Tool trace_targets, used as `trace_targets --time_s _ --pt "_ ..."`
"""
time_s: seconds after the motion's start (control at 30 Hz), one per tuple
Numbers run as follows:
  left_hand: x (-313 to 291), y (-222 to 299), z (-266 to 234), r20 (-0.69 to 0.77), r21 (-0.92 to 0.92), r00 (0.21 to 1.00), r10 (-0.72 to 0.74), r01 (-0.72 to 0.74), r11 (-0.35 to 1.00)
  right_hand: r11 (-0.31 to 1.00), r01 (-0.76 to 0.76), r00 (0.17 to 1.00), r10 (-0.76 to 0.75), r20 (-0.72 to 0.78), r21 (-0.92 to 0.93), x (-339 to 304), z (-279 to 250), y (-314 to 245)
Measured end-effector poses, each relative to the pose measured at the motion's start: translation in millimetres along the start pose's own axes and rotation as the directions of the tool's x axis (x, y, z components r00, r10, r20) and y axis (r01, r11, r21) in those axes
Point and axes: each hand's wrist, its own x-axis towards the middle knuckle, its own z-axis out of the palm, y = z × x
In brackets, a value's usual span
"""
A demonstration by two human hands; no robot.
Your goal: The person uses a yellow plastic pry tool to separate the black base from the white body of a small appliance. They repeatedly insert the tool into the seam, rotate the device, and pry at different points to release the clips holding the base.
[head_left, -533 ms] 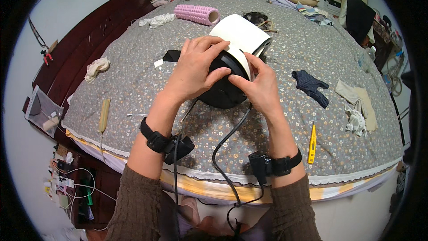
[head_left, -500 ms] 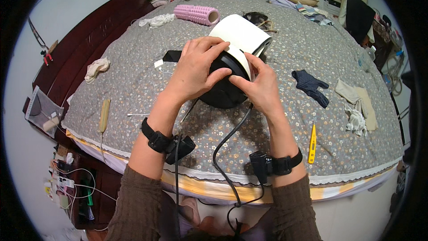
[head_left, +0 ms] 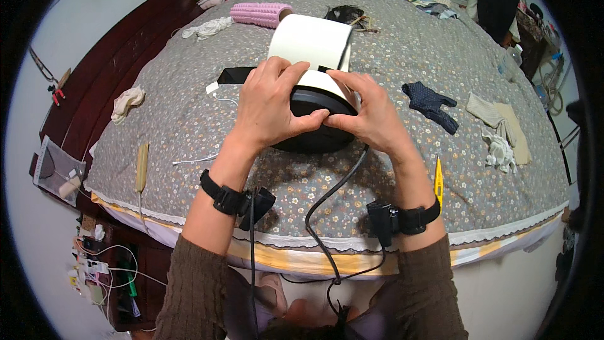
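A white-and-black device (head_left: 311, 43), whose exact kind I cannot make out, rests on the bed in front of me. Its upper part is a broad, curved white band; a dark rounded rim and black underside (head_left: 318, 138) face me. My left hand (head_left: 272, 104) grips the rim from the left, fingers over the white edge and thumb on the black front. From the right, my right hand (head_left: 371, 110) pinches the same rim, its thumb tip close to the left one. A black cable (head_left: 327, 195) runs from the device toward me. Each wrist wears a black strap with a small box.
Left of the device are a black open-ended piece (head_left: 236, 75) and a white cable (head_left: 195, 160). A pink foam roller (head_left: 258, 15) lies behind. To the right are dark small clothes (head_left: 430, 107), white garments (head_left: 503, 126) and a yellow tester pen (head_left: 438, 179). Power cords (head_left: 119, 261) hang at lower left.
The device has turned, and its white band now stands more upright and further left in view. Both hands keep their hold on the rim. The whole view has shifted slightly.
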Motion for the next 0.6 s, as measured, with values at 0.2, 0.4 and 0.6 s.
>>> trace_targets --time_s 0.2,0.4,0.6 --pt "-4 5 9 -0.031 0.003 0.986 -0.165 0.165 0.986 0.964 -0.038 0.999 0.046 -0.023 0.265 -12 -23 23" --pt "-7 -15 17 -0.018 -0.023 0.919 -0.394 0.393 0.919 0.804 -0.574 0.776 0.473 -0.418 -0.156 -55 -100 72" --pt "-21 -40 24 -0.079 -0.074 0.839 -0.539 0.534 0.842 0.646 -0.640 0.762 0.601 -0.241 -0.415 -110 -110 75"
